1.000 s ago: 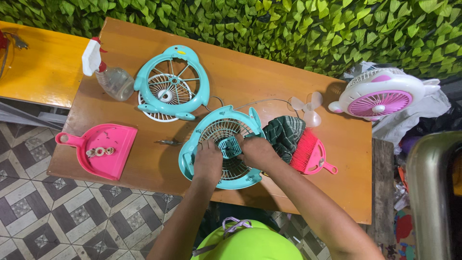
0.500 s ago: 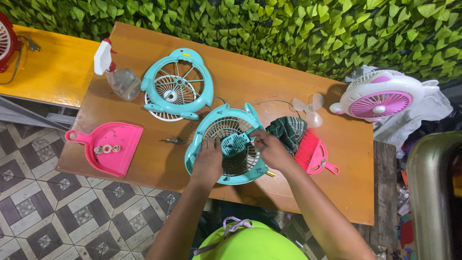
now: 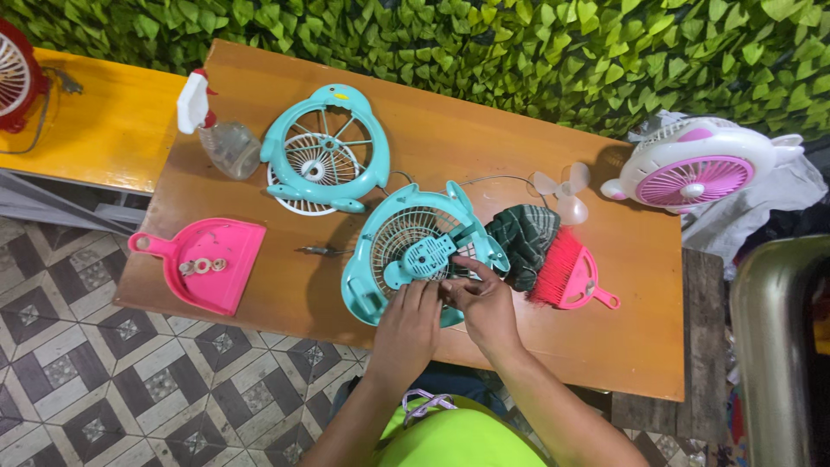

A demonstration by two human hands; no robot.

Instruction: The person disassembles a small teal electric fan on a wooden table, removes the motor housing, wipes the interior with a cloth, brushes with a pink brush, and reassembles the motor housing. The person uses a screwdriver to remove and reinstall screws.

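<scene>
While both hands, left hand [image 3: 408, 322] and right hand [image 3: 484, 304], pinch the teal fan housing [image 3: 406, 259], pink dustpan [image 3: 212, 264] holds small rings [image 3: 201, 266].

Teal fan housing [image 3: 389, 259]: a rounded plastic shell lying flat on the wooden counter [image 3: 484, 147], near its front edge, back side up. Its white wire grille [image 3: 399, 233] shows through the round opening. A teal motor cover [image 3: 426, 257], roughly circular with small perforations, sits tilted on the middle of the grille, an arm of it reaching toward the shell's upper right rim. The shell's lower right rim lies under the left hand [image 3: 411, 322] and right hand [image 3: 481, 303], whose fingers [image 3: 458, 275] touch the housing just below the motor cover.
</scene>
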